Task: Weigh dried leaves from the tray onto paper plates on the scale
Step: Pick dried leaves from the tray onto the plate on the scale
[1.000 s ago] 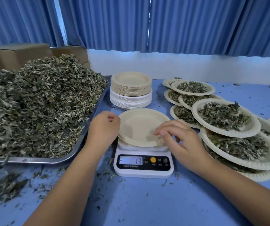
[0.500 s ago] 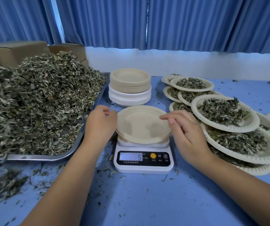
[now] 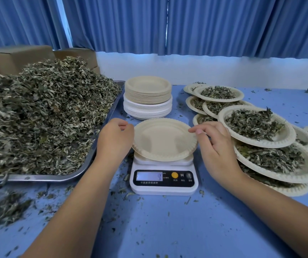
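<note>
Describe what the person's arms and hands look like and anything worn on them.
The left hand and right hand are bare: no gloves, rings or watch show. The left forearm and right forearm are bare too, with no sleeve, bracelet or marking in view down to the picture's edge.

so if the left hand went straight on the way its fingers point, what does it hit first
The left rim of the empty paper plate on the scale. The left hand sits beside that rim with fingers curled toward it; whether they touch it is unclear.
</note>
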The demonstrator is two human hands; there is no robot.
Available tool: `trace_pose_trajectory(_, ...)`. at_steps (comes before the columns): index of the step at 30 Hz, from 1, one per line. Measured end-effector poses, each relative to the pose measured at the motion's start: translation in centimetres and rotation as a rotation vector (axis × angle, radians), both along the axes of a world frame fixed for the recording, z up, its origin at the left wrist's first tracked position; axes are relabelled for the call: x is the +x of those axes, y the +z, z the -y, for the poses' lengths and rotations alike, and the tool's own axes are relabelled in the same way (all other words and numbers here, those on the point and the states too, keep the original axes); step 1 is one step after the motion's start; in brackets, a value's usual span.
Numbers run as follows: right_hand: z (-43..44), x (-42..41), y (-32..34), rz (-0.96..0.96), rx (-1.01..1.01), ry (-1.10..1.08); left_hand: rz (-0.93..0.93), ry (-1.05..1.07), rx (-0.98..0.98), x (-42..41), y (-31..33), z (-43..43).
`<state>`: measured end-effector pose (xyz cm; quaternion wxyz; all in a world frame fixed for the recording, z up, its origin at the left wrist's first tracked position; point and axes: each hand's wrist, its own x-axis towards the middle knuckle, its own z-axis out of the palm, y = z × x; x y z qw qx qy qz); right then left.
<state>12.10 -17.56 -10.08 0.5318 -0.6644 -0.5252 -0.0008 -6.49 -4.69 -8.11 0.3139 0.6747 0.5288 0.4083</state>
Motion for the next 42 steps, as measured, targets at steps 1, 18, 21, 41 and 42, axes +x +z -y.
trace_pose_trajectory(1, 0.0, 0.0, 0.0, 0.008, 0.014, -0.005, 0.003, 0.000, 0.000, 0.0, 0.0, 0.0)
trace_pose_trajectory(18, 1.1, 0.7, 0.8, 0.381, 0.185, 0.433, 0.022, 0.008, 0.002, -0.1, 0.0, -0.4)
trace_pose_trajectory(21, 1.2, 1.1, 0.4, 0.452, 0.080, 0.469, 0.036, 0.000, 0.001, -0.2, 0.1, -0.2)
trace_pose_trajectory(41, 1.1, 1.1, -1.1, 0.394, 0.028, 0.442, 0.052, -0.023, 0.026, -0.4, 0.5, 0.1)
trace_pose_trajectory(42, 1.2, 1.0, -1.0, 0.403, 0.051, 0.406, 0.063, -0.024, 0.029, -0.4, 0.6, 0.1)
